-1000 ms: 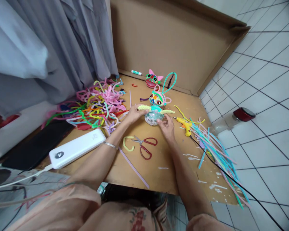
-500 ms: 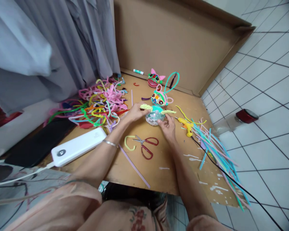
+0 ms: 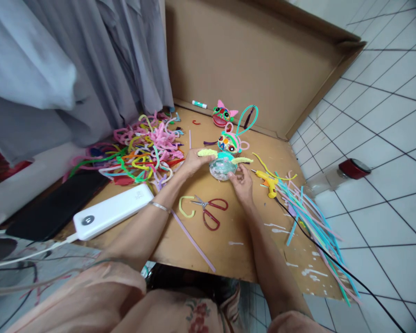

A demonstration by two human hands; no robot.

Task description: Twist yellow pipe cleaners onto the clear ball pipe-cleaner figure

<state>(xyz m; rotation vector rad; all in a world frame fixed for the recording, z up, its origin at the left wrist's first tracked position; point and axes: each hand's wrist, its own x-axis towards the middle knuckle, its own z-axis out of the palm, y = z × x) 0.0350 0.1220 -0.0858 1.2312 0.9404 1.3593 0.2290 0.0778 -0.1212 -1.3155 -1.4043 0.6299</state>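
**Steadying the pipe-cleaner figure while its arms are set**

Nearest the body, a white power bank [image 3: 112,212] lies on the cardboard bench [image 3: 229,245], with red scissors [image 3: 210,210] just beyond. At mid-bench the left hand [image 3: 193,162] pinches the figure's yellow arm [image 3: 207,152], fingers closed on it, while the right hand [image 3: 241,181] braces the clear globe base [image 3: 222,170], fingers curled against it. My judgement: hold the globe firmly and bend the arm gently near its root. Right of them lies a yellow glue gun [image 3: 267,181]; farther back stands a second figure [image 3: 222,114].
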